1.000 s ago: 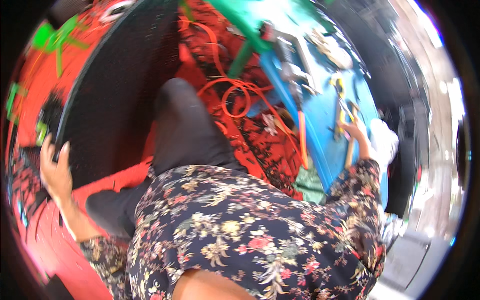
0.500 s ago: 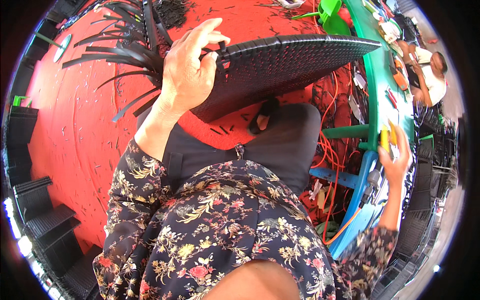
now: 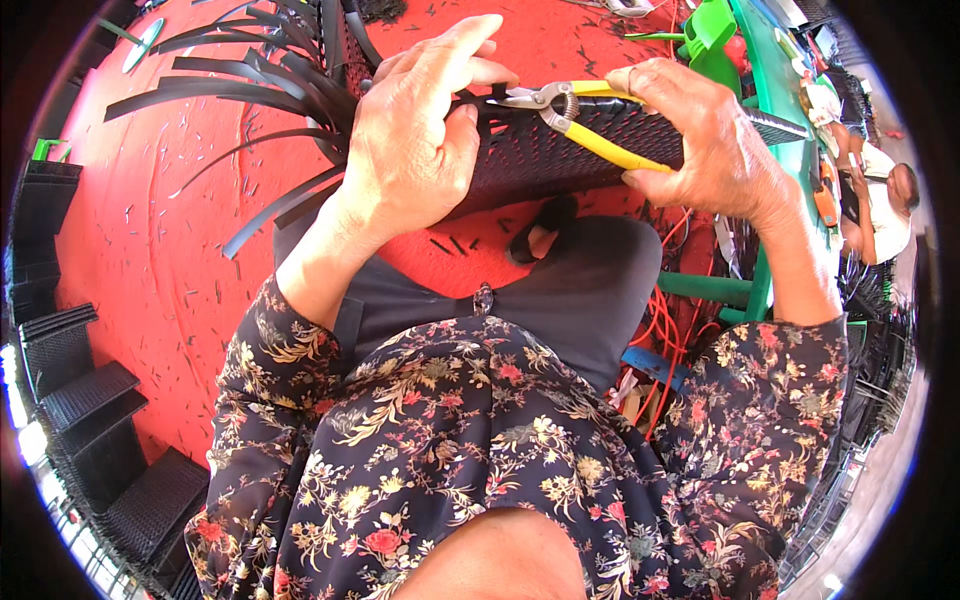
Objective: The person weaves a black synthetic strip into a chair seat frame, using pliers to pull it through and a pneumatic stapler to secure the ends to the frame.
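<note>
A black woven panel (image 3: 545, 170), apparently part of a basket, stands over my lap with its thick rim upward. My left hand (image 3: 410, 145) is closed over the rim at its left corner; the exact grip of the fingertips is hidden. Loose black strips (image 3: 240, 88) fan out to the left of this hand. In my right hand (image 3: 715, 145) is a pair of yellow-handled snips (image 3: 605, 148), handles spread apart. Their metal blades lie at the rim beside my left fingertips, by a short upright strip end (image 3: 499, 90).
A green table (image 3: 790, 185) with tools runs along the right, where another person (image 3: 880, 205) sits beyond it. A green dustpan (image 3: 712, 30) lies at the far right. Orange cords (image 3: 660, 320) trail below the table. Black strip scraps litter the red floor (image 3: 150, 250); black woven pieces (image 3: 90, 400) stand left.
My right hand has come from the table on the right to the panel's rim, bringing the yellow snips. My left hand stays on the rim; the view has shifted slightly.
</note>
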`<state>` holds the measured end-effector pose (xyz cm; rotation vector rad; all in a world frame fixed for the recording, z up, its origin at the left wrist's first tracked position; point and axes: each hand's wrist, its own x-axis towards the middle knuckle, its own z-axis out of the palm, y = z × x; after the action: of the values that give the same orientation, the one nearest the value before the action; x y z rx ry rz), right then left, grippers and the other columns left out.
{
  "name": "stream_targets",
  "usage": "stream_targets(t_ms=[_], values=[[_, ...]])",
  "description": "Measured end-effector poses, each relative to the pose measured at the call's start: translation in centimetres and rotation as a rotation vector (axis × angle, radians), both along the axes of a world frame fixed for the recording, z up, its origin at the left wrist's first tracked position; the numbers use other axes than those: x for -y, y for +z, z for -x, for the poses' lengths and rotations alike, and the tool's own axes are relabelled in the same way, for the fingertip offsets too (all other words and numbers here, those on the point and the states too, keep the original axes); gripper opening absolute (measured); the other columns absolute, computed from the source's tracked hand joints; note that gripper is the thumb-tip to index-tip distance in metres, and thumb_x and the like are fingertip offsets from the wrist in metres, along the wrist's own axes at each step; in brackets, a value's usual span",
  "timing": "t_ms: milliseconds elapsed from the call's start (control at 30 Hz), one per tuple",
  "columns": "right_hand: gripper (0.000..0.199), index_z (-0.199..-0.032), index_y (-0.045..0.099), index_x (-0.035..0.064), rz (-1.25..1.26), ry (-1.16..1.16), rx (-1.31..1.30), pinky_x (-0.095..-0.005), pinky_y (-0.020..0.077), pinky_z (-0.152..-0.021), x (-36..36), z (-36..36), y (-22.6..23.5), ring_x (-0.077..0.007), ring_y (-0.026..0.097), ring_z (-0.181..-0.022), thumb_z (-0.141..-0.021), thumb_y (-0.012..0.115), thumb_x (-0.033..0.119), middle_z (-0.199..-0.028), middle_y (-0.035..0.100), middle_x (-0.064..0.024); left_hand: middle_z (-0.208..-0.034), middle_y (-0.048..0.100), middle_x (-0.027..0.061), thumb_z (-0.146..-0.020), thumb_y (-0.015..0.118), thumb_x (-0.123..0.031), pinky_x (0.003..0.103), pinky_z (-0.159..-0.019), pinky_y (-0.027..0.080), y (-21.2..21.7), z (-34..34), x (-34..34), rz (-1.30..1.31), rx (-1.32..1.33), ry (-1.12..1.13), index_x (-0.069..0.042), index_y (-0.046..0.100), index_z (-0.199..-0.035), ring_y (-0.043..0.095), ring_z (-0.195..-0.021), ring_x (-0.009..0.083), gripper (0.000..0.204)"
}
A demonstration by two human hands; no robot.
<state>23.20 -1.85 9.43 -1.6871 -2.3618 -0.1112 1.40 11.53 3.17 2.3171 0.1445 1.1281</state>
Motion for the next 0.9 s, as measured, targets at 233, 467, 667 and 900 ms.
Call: stream_targets(t_ms=[233,467,667,900], values=[[0.043,-0.106,0.056,-0.0006,0.074,-0.011,-0.034,-0.0381,0.05,-0.076,0.4,0.2,0.4,-0.0341,0.06,-0.086,-0.066,0.068,0.011,-0.095,0.06,-0.0165,-0.094,0.067,0.0155,-0.069,0.047,0.006,0.041,-0.094,0.041,0.9,0.7,0.0,-0.088,-0.048,0.028,0.006,0.041,-0.127,0.058,-0.104,0.0341,0.059],[0.056,-0.119,0.051,-0.0064,-0.095,-0.79,-0.609,-0.033,0.0374,-0.1,17.0,-7.5,-5.0,-0.0229,0.052,-0.115,-0.07,0.071,0.011,-0.118,0.055,-0.0177,-0.116,0.059,0.0201,-0.071,0.045,0.004,0.039,-0.1,0.038,-0.8,0.3,-1.1,0.042,0.128,-0.027,0.006,0.038,-0.132,0.054,-0.113,0.0334,0.061],[0.079,-0.127,0.046,-0.0076,0.064,-1.981,-0.125,-0.0366,0.0342,-0.101,51.8,-7.0,-9.7,-0.0337,0.047,-0.119,-0.077,0.062,0.052,-0.127,0.05,-0.0249,-0.117,0.059,0.0183,-0.073,0.045,0.005,0.038,-0.099,0.039,-1.4,0.0,-1.5,0.022,0.181,-0.013,0.004,0.041,-0.13,0.054,-0.113,0.0325,0.057],[0.088,-0.132,0.04,-0.0077,0.524,-2.188,0.128,-0.0379,0.03,-0.105,52.4,1.4,-9.5,-0.0345,0.043,-0.125,-0.076,0.06,0.057,-0.132,0.046,-0.0259,-0.114,0.061,0.017,-0.085,0.054,-0.007,0.037,-0.095,0.041,-1.6,0.3,-1.7,0.062,0.196,-0.014,0.002,0.044,-0.128,0.057,-0.109,0.0292,0.046]])
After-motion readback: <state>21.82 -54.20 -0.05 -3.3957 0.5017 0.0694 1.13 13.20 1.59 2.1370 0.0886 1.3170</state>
